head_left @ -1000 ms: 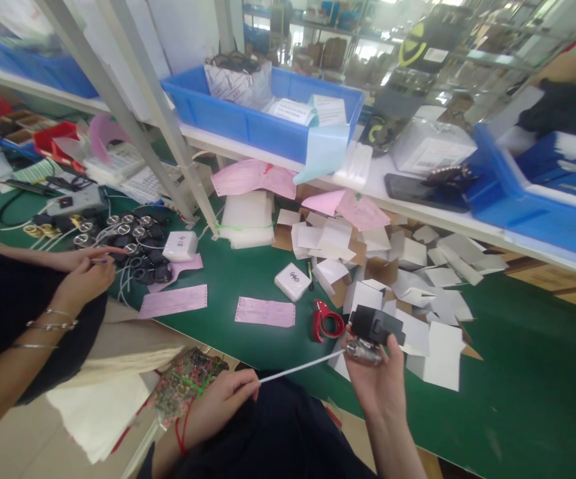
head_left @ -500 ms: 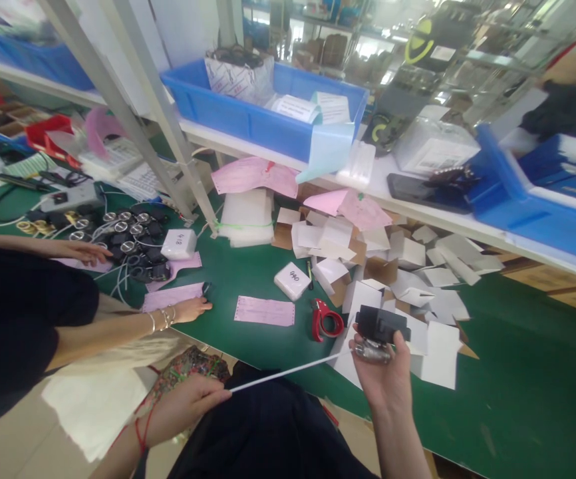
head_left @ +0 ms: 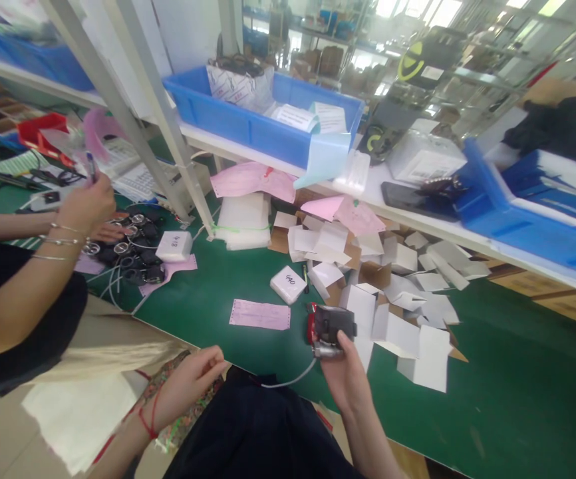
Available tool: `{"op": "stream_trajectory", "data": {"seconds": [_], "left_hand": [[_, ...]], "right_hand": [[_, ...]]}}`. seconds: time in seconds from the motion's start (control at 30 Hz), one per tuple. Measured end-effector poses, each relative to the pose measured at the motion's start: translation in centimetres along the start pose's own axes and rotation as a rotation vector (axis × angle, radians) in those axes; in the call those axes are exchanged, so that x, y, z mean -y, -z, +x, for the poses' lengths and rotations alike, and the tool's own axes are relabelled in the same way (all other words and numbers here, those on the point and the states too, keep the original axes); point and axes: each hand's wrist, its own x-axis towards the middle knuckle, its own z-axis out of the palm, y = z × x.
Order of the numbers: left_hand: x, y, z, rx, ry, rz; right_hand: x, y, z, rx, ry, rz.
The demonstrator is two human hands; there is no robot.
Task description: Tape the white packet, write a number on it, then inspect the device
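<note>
The small black boxy device with a metal barrel [head_left: 332,329] sits clasped in the right hand [head_left: 344,372] at lower centre; the left hand [head_left: 188,380] pinches its thin white cable [head_left: 288,381].

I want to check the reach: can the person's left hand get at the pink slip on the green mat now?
Probably yes. The left hand pinches only a thin white cable, and bare green mat lies between it and the pink slip.
</note>
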Motion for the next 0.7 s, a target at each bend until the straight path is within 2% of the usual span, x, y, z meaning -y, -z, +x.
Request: {"op": "stream_trajectory", "data": {"seconds": [0.1, 0.2, 0.27, 0.33, 0.4, 0.47, 0.6, 0.7], "left_hand": [[-2.8, -1.6, 0.7, 0.095, -0.036, -0.106], [-3.9, -2.7, 1.1, 0.141, -0.030, -0.248], [-4.3, -3.0, 1.2, 0.102, -0.032, -0.315], [-5.0, -3.1, 1.4, 0.058, -0.058, -0.384], [-6.0, -3.0, 1.4, 0.038, -0.116, -0.471], [-7.3, -2.8, 1.2, -0.016, -0.195, -0.510], [-9.6, -2.2, 0.6, -0.139, -0.316, -0.407], [-10.2, -1.8, 0.3, -0.184, -0.367, -0.342]], "right_hand": [[-2.2, -0.2, -1.0, 0.119, -0.022, -0.106], [-3.5, -0.1, -1.8, 0.170, -0.007, -0.233], [-3.9, -0.3, -2.2, 0.222, -0.003, -0.290], [-4.0, -0.8, -2.6, 0.327, 0.000, -0.316], [-3.9, -1.4, -2.8, 0.422, 0.022, -0.320], [-3.6, -2.1, -3.0, 0.465, 0.067, -0.323], [-2.6, -2.7, -3.0, 0.537, 0.184, -0.388], [-1.9, -3.0, -2.8, 0.588, 0.239, -0.400]]}}
